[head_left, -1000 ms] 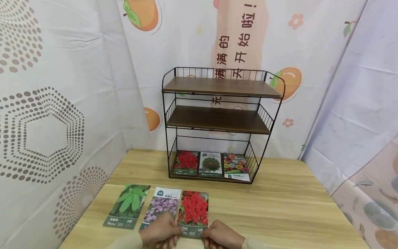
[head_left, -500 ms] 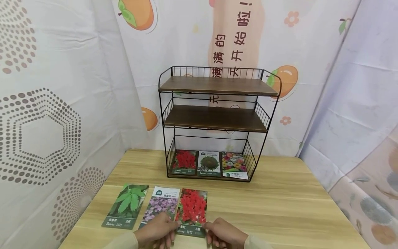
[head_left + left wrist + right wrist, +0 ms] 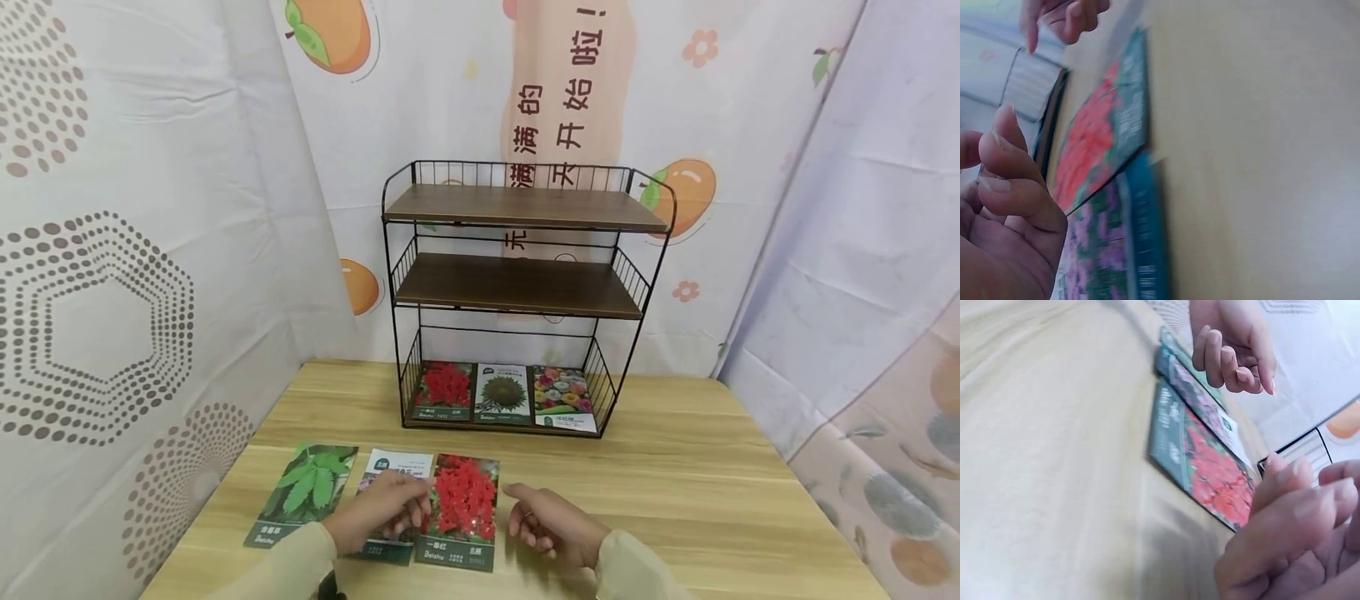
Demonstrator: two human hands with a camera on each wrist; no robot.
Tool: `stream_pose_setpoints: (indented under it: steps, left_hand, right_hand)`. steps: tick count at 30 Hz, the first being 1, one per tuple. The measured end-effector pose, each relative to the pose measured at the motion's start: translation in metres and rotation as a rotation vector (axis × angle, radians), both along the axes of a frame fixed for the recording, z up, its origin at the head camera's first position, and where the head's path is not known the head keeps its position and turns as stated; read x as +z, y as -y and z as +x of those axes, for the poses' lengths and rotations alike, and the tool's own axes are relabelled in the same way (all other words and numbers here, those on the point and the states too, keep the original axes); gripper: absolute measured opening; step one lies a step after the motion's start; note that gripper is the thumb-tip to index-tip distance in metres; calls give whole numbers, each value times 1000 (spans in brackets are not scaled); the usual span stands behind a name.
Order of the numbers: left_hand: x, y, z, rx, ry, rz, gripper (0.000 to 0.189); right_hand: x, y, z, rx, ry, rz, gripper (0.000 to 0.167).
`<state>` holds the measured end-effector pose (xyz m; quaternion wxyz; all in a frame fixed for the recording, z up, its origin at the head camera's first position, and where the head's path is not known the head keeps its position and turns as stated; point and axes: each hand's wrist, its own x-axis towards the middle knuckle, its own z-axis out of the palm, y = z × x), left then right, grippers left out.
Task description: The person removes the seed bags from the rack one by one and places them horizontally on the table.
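Note:
A seed packet with red flowers lies flat on the table between my two hands. My left hand hovers over the purple-flower packet, hiding its middle; its fingers are loosely curled and hold nothing. On the other side, my right hand is raised beside the red packet's right edge, fingers loosely bent around nothing. Both wrist views show a gap between the hands and the red packet. A green-leaf packet lies leftmost in the row of three.
Behind the packets stands a black wire rack with brown shelves. Its bottom level holds a red-flower packet, a sunflower packet and a mixed-flower packet. Bare wood tabletop extends to the right. Printed curtains hang around the table.
Both hands have released the red-flower packet's lower corners and lifted forward and away from it. The packet moved slightly forward and left beside the purple one, then stayed put.

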<state>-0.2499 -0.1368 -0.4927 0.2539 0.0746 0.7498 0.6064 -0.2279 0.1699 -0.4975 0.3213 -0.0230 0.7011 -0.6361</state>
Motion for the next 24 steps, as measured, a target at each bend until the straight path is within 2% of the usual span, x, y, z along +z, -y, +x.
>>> stream_pose_setpoints:
  steps: [6, 12, 18, 24]
  left_hand:
    - [-3, 6, -37, 70, -4, 89, 47]
    - [-4, -3, -67, 114, -36, 103, 48]
    - [0, -16, -92, 207, -20, 101, 44]
    - [-3, -27, -110, 276, 31, 132, 43]
  right_hand:
    - [5, 16, -26, -57, 16, -21, 58]
    - [14, 35, -53, -83, 8, -9, 61]
    - [18, 51, -86, -105, 13, -28, 61]
    - [15, 62, -113, -206, 137, -128, 58]
